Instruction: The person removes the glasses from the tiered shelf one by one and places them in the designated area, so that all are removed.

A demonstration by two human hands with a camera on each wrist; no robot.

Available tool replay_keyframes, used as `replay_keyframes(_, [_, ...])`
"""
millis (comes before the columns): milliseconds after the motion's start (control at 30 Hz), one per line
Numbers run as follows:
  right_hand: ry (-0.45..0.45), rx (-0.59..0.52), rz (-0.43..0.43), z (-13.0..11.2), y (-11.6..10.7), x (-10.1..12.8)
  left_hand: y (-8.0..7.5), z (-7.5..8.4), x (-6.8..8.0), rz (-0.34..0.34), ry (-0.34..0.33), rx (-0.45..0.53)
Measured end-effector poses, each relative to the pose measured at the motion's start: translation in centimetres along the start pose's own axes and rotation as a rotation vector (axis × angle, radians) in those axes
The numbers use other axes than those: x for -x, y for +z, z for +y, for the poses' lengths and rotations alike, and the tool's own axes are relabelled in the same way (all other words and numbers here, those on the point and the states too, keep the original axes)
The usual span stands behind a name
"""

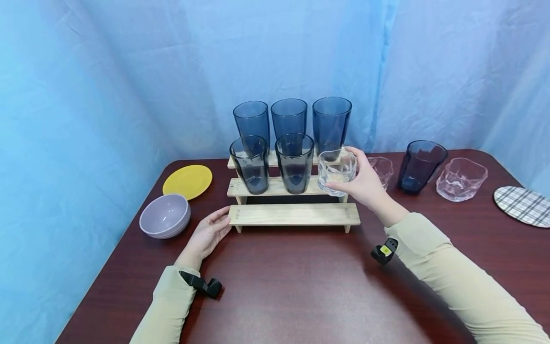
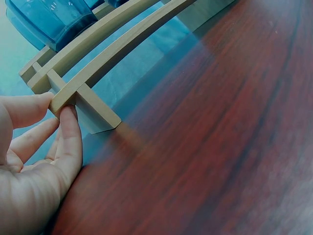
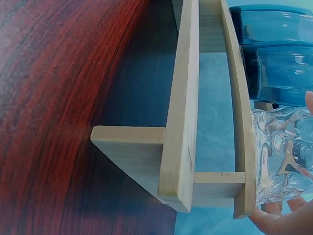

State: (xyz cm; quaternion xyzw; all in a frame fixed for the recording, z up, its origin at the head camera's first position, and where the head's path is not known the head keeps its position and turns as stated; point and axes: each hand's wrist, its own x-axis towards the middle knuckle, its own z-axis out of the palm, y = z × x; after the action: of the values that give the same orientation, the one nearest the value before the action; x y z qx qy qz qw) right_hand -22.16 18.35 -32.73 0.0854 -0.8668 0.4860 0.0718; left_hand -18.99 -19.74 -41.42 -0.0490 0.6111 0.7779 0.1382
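Note:
A three-step wooden rack [image 1: 294, 215] stands in the middle of the table. My left hand [image 1: 210, 235] pinches the left end of its lowest step, thumb on one face and a finger against the other, as the left wrist view shows. My right hand [image 1: 365, 184] grips a short clear glass [image 1: 336, 173] with a wavy surface, upright at the right end of the middle step. In the right wrist view the glass [image 3: 281, 152] has its base right at that step. Two tall blue glasses [image 1: 294, 165] stand beside it, and three more blue glasses [image 1: 332, 122] fill the top step.
Right of the rack are a clear glass [image 1: 383, 167] partly behind my right hand, a dark blue glass [image 1: 421, 167], another clear glass [image 1: 461, 179] and a checked mat [image 1: 526, 206]. At left lie a yellow plate [image 1: 187, 181] and a lilac bowl [image 1: 165, 217]. A blue curtain [image 1: 193, 71] hangs behind.

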Motion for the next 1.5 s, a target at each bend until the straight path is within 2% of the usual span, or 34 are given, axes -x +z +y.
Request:
replay_keyframes(300, [0.015, 0.007, -0.003, -0.1, 0.0, 0.1, 0.0, 0.0, 0.1, 0.014, -0.011, -0.014])
replay_keyframes(567, [-0.007, -0.009, 0.011, -0.1, -0.1, 0.2, 0.1, 0.1, 0.1, -0.013, 0.03, -0.011])
replay_keyframes(833, [-0.016, -0.023, 0.021, 0.0, -0.3, 0.6, 0.1, 0.0, -0.1, 0.005, 0.021, -0.003])
replay_keyframes(1267, [-0.001, -0.047, 0.03, 0.1, -0.4, 1.0, 0.1, -0.1, 0.0, -0.01, 0.02, -0.009])
replay_keyframes(1500, [0.0, -0.018, 0.032, 0.2, -0.9, 1.8, 0.1, -0.1, 0.0, -0.014, 0.02, -0.007])
